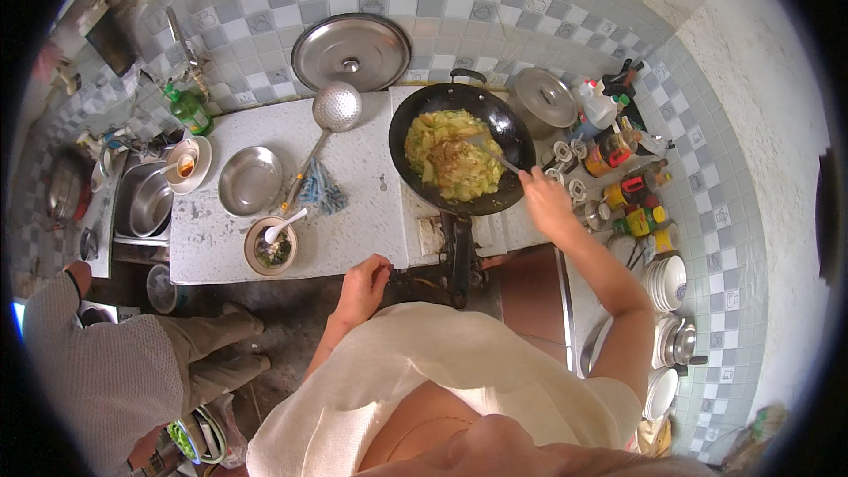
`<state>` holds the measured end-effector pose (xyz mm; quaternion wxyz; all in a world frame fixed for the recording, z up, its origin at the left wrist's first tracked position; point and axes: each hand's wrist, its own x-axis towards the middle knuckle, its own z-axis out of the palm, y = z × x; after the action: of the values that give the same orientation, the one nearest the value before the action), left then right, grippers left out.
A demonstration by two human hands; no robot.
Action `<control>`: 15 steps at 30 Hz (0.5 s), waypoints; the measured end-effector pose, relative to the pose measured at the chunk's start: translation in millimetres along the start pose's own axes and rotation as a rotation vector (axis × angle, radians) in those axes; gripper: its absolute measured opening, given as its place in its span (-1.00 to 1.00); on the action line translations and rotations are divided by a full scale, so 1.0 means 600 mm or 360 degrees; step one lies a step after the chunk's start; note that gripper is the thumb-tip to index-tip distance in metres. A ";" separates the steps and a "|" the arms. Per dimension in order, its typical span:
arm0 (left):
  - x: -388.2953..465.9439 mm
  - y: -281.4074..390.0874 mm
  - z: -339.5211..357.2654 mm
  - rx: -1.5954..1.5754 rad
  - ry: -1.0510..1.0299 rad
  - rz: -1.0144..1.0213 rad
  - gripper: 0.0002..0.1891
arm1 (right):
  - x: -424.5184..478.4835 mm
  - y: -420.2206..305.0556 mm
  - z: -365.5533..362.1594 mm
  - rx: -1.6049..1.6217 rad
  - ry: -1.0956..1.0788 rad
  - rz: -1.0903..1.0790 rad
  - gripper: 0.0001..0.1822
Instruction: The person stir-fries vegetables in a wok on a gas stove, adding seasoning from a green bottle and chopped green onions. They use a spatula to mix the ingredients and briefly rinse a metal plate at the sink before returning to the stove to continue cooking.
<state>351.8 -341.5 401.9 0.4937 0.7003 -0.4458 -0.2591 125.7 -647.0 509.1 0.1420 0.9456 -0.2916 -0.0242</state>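
In the head view my right hand [547,203] grips the handle of a metal spatula [501,160], whose blade rests in chopped, yellow-green cooked food [454,156]. That food lies in a black wok [514,132] on the stove, the wok's long handle towards me. My left hand [366,286] is at the counter's front edge, fingers curled in; whether they hold anything cannot be seen. Left of it a bowl [250,245] holds dark and green bits and a white spoon [286,225]. Behind that bowl stands a steel basin [250,181].
A perforated skimmer [337,107] and blue cloth [322,190] lie left of the wok. A large lid [351,53] leans on the tiles. Lidded pot [543,98], sauce bottles [613,152] and stacked bowls [664,283] stand right. Another person [119,371] stands at left near the sink [142,202].
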 end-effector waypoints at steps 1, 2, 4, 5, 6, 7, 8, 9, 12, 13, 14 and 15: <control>-0.002 -0.003 -0.001 -0.0003 -0.0001 -0.0039 -0.94 | -0.004 0.005 -0.012 0.0006 -0.0066 -0.0028 -0.60; -0.003 -0.005 -0.003 -0.0007 -0.0003 -0.0076 -0.94 | -0.019 0.010 -0.029 0.0011 -0.0133 -0.0054 -0.60; -0.007 -0.010 -0.004 0.0004 -0.0012 -0.0160 -0.94 | -0.049 0.003 -0.072 0.0008 -0.0312 -0.0115 -0.59; -0.009 -0.013 -0.002 0.0009 -0.0020 -0.0203 -0.94 | -0.051 -0.005 -0.074 0.0092 -0.0256 -0.0159 -0.60; -0.009 -0.014 0.000 0.0013 -0.0029 -0.0176 -0.94 | -0.054 -0.016 -0.076 0.0178 -0.0199 -0.0194 -0.60; -0.010 -0.016 0.004 0.0018 -0.0040 -0.0147 -0.94 | -0.055 -0.030 -0.078 0.0264 -0.0139 -0.0227 -0.61; -0.011 -0.016 0.006 0.0023 -0.0050 -0.0118 -0.94 | -0.037 -0.042 -0.072 0.0263 -0.0041 -0.0196 -0.64; -0.008 -0.013 0.009 0.0011 -0.0056 -0.0055 -0.94 | -0.022 -0.033 -0.056 0.0204 -0.0022 -0.0117 -0.66; -0.001 -0.003 0.007 0.0012 -0.0057 0.0048 -0.93 | 0.003 -0.005 -0.002 0.0047 0.0032 0.0045 -0.70; -0.002 -0.001 0.003 0.0008 -0.0046 0.0023 -0.93 | -0.004 0.006 -0.013 0.0062 -0.0013 -0.0001 -0.69; -0.002 0.001 0.001 0.0004 -0.0037 -0.0001 -0.93 | -0.024 0.014 -0.028 0.0075 -0.0059 -0.0045 -0.68; -0.002 -0.001 0.001 -0.0008 -0.0037 -0.0062 -0.92 | -0.044 0.015 -0.051 0.0088 -0.0111 -0.0088 -0.68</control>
<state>350.9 -340.6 400.9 0.4850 0.7045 -0.4371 -0.2780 103.0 -631.4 539.8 0.1049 0.9554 -0.2708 -0.0532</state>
